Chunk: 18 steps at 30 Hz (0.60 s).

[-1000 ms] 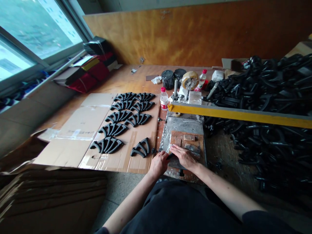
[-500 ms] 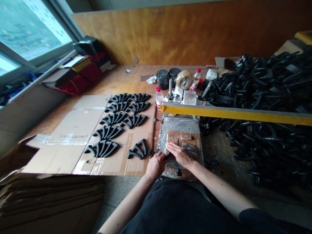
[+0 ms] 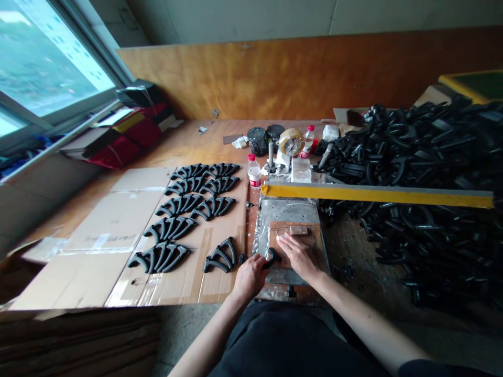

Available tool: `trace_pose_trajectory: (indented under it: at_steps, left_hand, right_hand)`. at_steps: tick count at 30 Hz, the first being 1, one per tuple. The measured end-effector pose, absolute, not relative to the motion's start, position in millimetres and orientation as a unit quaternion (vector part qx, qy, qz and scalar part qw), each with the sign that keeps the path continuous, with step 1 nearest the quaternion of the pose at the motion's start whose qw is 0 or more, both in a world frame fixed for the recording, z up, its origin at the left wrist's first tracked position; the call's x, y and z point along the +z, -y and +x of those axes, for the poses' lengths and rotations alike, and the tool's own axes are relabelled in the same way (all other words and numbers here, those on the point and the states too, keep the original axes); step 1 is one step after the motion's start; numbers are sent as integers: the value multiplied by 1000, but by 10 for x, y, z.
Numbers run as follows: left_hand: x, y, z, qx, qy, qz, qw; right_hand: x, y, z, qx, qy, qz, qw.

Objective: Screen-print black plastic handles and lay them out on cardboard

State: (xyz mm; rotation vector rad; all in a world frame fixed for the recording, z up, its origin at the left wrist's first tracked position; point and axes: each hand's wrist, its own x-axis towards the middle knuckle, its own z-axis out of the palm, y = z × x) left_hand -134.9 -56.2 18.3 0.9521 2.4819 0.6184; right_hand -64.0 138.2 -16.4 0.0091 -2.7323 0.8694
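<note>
My left hand (image 3: 250,276) is closed on a black curved part (image 3: 272,256), whose free end sticks out toward the wooden jig. My right hand (image 3: 299,256) lies over the wooden jig (image 3: 320,235); its fingers point up and left, with something small and white (image 3: 280,237) at the fingertips. What, if anything, that hand grips is too small to tell. Under the jig is a grey metal plate (image 3: 288,210). Left of my hands, several black curved parts (image 3: 170,256) lie in fanned groups on a cardboard sheet (image 3: 104,222), with a smaller group (image 3: 220,255) nearest my left hand.
A yellow-edged bar (image 3: 377,196) crosses behind the metal plate and reaches far right. Beyond it are bottles (image 3: 254,171), dark tubs (image 3: 257,141) and a tape roll (image 3: 291,142). A large heap of black parts (image 3: 420,152) fills the right side.
The view has tilted up slightly. The black part in my left hand now shows more plainly, apart from my right hand, which has shifted right over the jig.
</note>
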Motion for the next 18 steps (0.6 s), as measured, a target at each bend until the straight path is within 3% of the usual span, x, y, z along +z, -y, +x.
trace_pose_trajectory:
  at_steps: [4,9,14,18]
  left_hand:
    - [200,656,-1448,346,-864,277,239]
    - [62,683,-1613,587,-715,100,366]
    - [-15,650,-1825,675,-622,40,395]
    - [-21,659,-1999,682,-613,22,399]
  right_hand:
    - [-32,-1519,-638,486,849,-156,139]
    - [90,-1439,-701,721,610,-313,105]
    - [132,-1434,-1036,783,494,-349,145]
    - [95,-1630,-1307,758,517,-345,197]
